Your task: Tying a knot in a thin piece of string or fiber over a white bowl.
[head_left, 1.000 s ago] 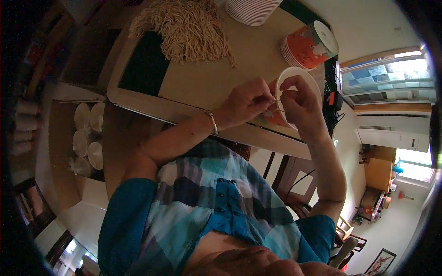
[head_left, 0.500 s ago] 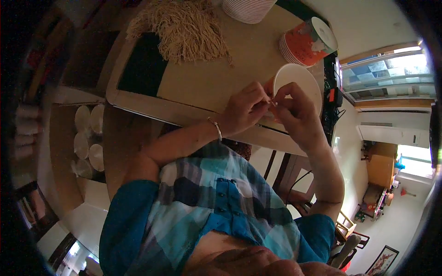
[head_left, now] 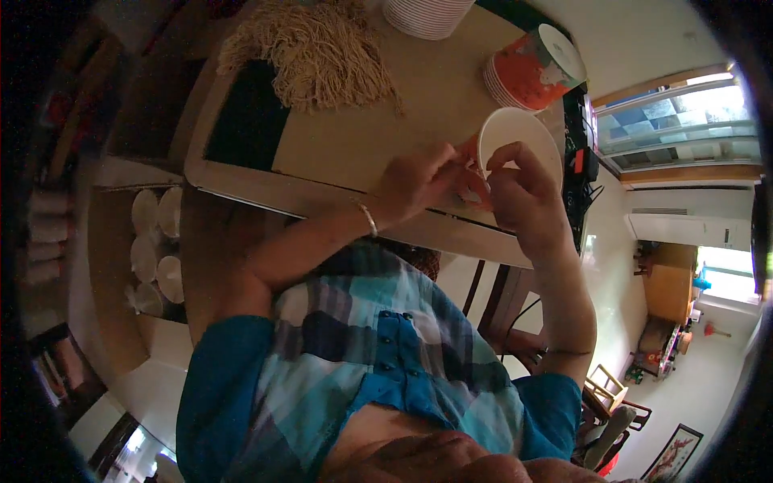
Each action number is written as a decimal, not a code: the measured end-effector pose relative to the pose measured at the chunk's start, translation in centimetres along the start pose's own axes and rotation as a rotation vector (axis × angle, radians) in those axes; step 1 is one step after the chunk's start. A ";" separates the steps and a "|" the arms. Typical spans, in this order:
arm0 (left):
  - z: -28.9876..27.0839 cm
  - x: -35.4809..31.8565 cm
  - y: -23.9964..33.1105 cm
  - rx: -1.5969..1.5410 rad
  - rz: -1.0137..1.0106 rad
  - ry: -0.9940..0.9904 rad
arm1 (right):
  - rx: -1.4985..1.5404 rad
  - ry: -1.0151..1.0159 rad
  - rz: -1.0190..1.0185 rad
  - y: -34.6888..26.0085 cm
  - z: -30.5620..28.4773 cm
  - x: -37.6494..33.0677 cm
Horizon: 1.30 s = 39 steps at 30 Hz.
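An orange paper cup [head_left: 515, 137] with a white inside is tilted over the table's near edge, its open mouth facing the camera. My left hand [head_left: 415, 183] pinches the cup's lower left side with the fingertips. My right hand [head_left: 523, 197] grips the cup from below and the right, with a finger hooked over its rim. A thin bracelet circles my left wrist. Both hands are close together, fingers nearly touching at the cup's base.
On the tan table [head_left: 362, 137] lie a heap of straw-coloured fibres [head_left: 318, 52], a stack of orange cups [head_left: 531, 68] on its side and a white stack [head_left: 427, 14] at the far edge. White cups [head_left: 153, 249] fill a box at the left. A chair [head_left: 515, 322] stands below.
The cup has turned from nearly edge-on to mouth facing the camera and has risen a little. Both hands shifted their hold around its base.
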<state>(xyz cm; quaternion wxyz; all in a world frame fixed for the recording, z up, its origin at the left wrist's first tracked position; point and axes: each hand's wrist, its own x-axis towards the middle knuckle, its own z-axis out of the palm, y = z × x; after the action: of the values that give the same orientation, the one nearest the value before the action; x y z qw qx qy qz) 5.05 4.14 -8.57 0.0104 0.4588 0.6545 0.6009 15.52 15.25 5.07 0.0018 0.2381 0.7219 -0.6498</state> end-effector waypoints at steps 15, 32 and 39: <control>-3.0 -1.6 4.1 -0.423 -0.276 -0.489 | 0.191 -0.015 -0.006 1.1 -0.8 0.3; -8.5 0.2 4.9 -0.456 -0.449 -0.345 | 0.516 -0.068 -0.039 3.6 -2.3 0.3; -8.9 0.3 5.1 -0.583 -0.449 -0.259 | 0.474 -0.051 -0.084 3.7 -1.4 -1.0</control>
<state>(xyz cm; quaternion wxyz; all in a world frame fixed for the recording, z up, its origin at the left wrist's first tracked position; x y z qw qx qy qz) 2.85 -3.32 -1.91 0.3541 0.3542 0.5336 0.6815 18.10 16.41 2.12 -0.0629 0.1850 0.5580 -0.8065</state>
